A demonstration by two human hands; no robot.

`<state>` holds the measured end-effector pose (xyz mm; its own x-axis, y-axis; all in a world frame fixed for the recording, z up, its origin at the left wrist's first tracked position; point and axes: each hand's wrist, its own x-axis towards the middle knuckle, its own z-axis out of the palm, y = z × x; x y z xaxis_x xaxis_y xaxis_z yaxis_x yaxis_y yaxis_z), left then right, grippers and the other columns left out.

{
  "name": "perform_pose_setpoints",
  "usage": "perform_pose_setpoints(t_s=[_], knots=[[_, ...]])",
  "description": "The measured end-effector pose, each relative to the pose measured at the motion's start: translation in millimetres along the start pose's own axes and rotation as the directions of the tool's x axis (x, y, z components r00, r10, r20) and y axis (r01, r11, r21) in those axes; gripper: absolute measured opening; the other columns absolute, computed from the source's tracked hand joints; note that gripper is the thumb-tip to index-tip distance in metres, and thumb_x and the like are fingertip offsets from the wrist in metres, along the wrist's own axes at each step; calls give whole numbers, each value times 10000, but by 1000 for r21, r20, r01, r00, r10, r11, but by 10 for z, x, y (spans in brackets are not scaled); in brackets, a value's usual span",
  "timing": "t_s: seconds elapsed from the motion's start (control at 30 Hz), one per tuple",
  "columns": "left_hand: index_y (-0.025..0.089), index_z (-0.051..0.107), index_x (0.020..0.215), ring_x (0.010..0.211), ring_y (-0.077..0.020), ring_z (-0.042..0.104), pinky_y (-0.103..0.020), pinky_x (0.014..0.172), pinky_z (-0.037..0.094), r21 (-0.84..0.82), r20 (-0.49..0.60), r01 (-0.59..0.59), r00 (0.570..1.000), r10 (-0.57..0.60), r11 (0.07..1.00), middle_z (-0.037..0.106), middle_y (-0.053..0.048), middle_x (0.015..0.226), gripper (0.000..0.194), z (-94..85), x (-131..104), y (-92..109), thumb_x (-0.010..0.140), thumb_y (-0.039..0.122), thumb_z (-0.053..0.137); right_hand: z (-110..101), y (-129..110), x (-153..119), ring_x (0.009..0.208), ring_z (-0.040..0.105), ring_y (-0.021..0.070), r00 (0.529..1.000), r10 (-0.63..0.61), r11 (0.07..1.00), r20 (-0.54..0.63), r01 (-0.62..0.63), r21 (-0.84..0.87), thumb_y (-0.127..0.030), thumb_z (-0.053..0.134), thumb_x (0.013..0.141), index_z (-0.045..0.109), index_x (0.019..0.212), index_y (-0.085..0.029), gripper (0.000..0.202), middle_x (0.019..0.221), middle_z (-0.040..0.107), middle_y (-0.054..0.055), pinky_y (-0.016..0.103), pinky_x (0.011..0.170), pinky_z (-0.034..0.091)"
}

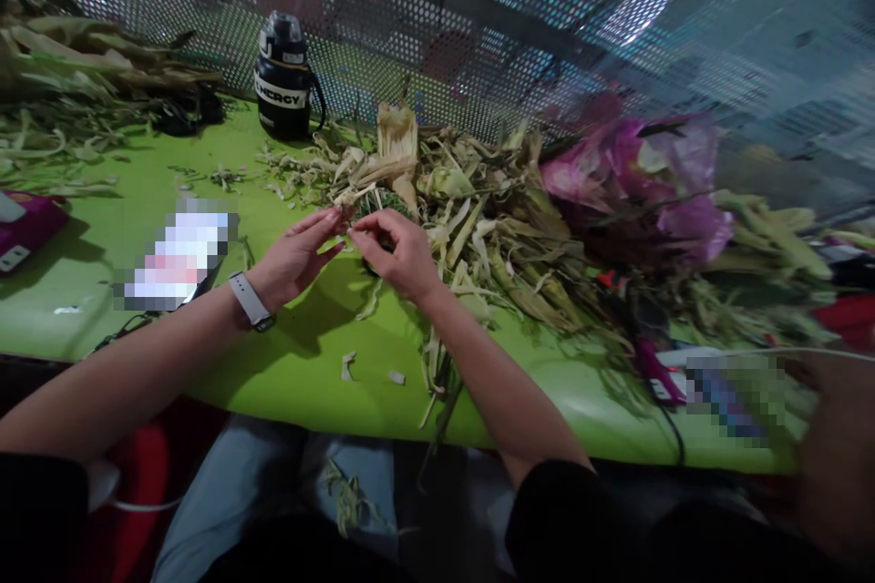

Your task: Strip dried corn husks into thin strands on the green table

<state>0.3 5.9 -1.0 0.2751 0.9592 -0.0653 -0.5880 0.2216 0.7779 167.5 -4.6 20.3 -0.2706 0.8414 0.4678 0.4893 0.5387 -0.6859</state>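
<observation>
Closing thumb and forefinger of the right hand (403, 255) into a pinch, on something too small to tell, while holding the left hand (291, 264) opposite, its thumb apart from the fingers. Showing a pale husk piece (346, 199) at the left fingertips, midway between the worktop's (273, 383) near and far edges, without revealing whether gripping it. Apparently doing fine finger work on husk, seemingly calling for small, steady motion with fingertips close together. Meeting a tangled husk heap (506, 246) to the right; finding open room toward the near edge, among loose scraps (348, 366). Facing a dark bottle (283, 105) by the far edge; passing the left forearm just beside a lit phone (178, 255).
</observation>
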Motion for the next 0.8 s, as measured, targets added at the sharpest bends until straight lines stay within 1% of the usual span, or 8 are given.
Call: perform_pose_setpoints(t_s=[0.17,0.27,0.4,0.5,0.57,0.63,0.7,0.8], knots=[[191,742,838,914,-103,624,-232,812,478,7,-40,24,999,-24,1000,724,-9,979,94,-10,13,-14,758,226,778,53,73,-23,639,476,125,993,-103,960,-60,84,-267,-494,592,877,553,842,-189,309,723,528,-2,278,661,419],[184,751,850,936,-112,622,-238,837,470,1,-55,33,998,-33,999,724,-13,979,110,11,-5,-20,755,232,779,91,160,-29,708,534,152,981,-191,907,-25,167,-387,-453,548,923,570,935,-170,285,790,584,41,285,683,436],[179,757,839,923,-104,628,-236,881,463,25,-80,41,996,-39,999,730,-9,965,129,35,-17,-31,729,231,798,104,210,-27,793,589,176,970,-242,883,14,226,-412,-323,488,970,608,954,-151,210,860,630,84,297,725,454],[169,752,810,864,-93,648,-234,870,482,51,-76,17,997,-13,999,741,-8,914,142,25,0,-41,703,235,819,70,166,-3,722,568,142,980,-199,966,-8,194,-172,-287,526,949,624,856,-165,183,782,615,44,273,680,446],[156,748,816,815,-99,668,-249,847,508,86,-39,9,999,-6,996,746,-16,860,190,16,8,-48,688,268,833,37,123,21,583,496,104,999,-53,994,-3,53,99,-326,566,923,599,790,-175,204,655,539,-10,243,560,403],[143,744,858,783,-115,687,-270,823,535,154,13,-7,1000,5,988,749,-30,832,255,17,3,-53,687,311,833,12,85,44,454,380,70,991,133,924,28,-135,358,-368,581,906,543,747,-188,243,559,428,-61,220,451,324],[131,734,895,749,-125,696,-275,776,554,256,43,-48,998,38,966,748,-40,805,292,32,-19,-52,707,338,816,1,52,57,389,289,46,965,254,809,69,-250,531,-397,608,882,497,733,-197,273,518,360,-93,203,395,260],[115,714,913,683,-125,688,-262,694,566,418,58,-112,994,96,901,734,-43,748,278,69,-67,-41,755,335,776,1,-6,49,364,266,28,950,285,725,128,-301,620,-422,656,844,486,744,-197,299,503,356,-108,185,371,226]])
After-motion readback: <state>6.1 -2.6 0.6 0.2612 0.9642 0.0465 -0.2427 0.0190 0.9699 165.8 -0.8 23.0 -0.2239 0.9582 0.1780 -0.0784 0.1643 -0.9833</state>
